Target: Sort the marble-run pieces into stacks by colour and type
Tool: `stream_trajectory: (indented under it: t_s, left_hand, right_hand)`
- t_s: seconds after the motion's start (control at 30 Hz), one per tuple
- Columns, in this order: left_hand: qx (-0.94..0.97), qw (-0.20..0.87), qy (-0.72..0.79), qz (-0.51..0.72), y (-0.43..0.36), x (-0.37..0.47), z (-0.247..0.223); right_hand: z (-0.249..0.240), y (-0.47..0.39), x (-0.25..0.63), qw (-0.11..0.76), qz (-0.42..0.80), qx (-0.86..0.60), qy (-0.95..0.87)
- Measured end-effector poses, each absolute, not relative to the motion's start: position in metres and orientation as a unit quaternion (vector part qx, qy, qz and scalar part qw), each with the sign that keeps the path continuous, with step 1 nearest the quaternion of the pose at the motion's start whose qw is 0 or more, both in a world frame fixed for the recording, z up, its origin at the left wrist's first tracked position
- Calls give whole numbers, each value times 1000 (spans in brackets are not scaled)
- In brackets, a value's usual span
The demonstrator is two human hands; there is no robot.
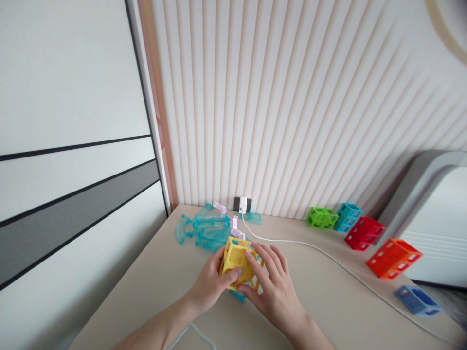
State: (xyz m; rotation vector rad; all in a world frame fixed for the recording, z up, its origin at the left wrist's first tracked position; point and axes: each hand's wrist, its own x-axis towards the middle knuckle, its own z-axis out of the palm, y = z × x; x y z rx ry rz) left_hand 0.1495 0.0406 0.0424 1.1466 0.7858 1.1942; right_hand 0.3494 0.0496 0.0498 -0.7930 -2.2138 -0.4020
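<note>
Near the front of the table, a yellow openwork plastic block (236, 256) is held between my two hands. My left hand (211, 278) grips its left side, with the thumb lying across the near face. My right hand (272, 282) wraps round the right side, fingers bent over the top and thumb at the lower edge. Behind the block lie several translucent teal plastic pieces (209, 226), partly hidden by it. Pale lilac pieces (234, 226) rest among them. A bit of teal plastic (239, 295) also shows under the yellow block.
Along the right stand a green block (322, 218), a teal block (348, 217), a red block (365, 233), an orange block (394, 258) and a blue block (418, 300). A white charger (243, 204) sits in the wall socket, its cable (310, 243) crossing the table (310, 282).
</note>
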Motion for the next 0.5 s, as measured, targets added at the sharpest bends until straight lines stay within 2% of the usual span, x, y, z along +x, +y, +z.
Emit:
stream_trajectory:
  t_s: [0.13, 0.33, 0.5]
  left_hand:
    - [506, 611, 322, 516, 40, 149, 47]
    - [512, 608, 319, 517, 40, 148, 44]
    - [534, 634, 257, 497, 38, 148, 42]
  right_hand:
    - [53, 47, 348, 379, -174, -313, -853]
    - [50, 47, 350, 341, -149, -321, -871]
    - [46, 44, 344, 330, -174, -334, -865]
